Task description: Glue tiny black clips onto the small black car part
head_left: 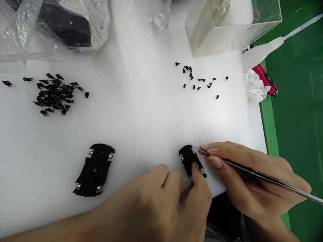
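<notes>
white foam sheet (141, 114) on a green bench (300, 117): left hand (161, 198) pins a small black car shell (189, 157) at the near edge, fingertip pressed on it; right hand (252, 181) pinches tweezers (254, 172), tips at the shell's front. pinning it flat, tweezers kept low, seems wisest. a second shell (94, 169) lies well left.

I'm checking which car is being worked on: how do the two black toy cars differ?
The right car is pinned by the left hand, with the right hand's tweezers at its edge; the left car lies free. The right car is partly hidden under a finger; the left car shows whole. Both are black with silver spots.
</notes>
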`<state>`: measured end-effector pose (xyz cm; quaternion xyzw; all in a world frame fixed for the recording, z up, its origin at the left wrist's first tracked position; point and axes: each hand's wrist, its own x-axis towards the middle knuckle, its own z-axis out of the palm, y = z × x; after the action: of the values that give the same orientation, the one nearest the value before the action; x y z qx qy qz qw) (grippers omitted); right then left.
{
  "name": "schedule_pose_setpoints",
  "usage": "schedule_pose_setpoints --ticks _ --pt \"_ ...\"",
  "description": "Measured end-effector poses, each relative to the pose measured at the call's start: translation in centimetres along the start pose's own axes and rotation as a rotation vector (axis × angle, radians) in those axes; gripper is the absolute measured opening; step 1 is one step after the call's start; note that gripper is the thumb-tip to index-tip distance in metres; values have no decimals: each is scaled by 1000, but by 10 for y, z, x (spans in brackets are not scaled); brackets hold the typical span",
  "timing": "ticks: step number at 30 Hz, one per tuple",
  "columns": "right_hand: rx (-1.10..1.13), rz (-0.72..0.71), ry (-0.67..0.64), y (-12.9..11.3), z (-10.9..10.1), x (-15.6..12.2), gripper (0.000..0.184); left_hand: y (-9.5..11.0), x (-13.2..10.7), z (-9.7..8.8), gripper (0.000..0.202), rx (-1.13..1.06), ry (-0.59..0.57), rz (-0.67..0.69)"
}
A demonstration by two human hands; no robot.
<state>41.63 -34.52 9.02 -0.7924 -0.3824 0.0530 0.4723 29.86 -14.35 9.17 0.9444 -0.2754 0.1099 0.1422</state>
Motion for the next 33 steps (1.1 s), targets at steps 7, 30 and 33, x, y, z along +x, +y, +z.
schedule_pose_setpoints --ticks 7,30,33 --pt "-12 -13 -6 1 1 0 41 3 -1 0 16 -25 12 -12" --pt "57 -57 -38 4 2 5 49 0 2 8 17 -53 12 -22" --pt "31 -54 -33 4 3 5 50 0 2 6 17 -46 3 -13"
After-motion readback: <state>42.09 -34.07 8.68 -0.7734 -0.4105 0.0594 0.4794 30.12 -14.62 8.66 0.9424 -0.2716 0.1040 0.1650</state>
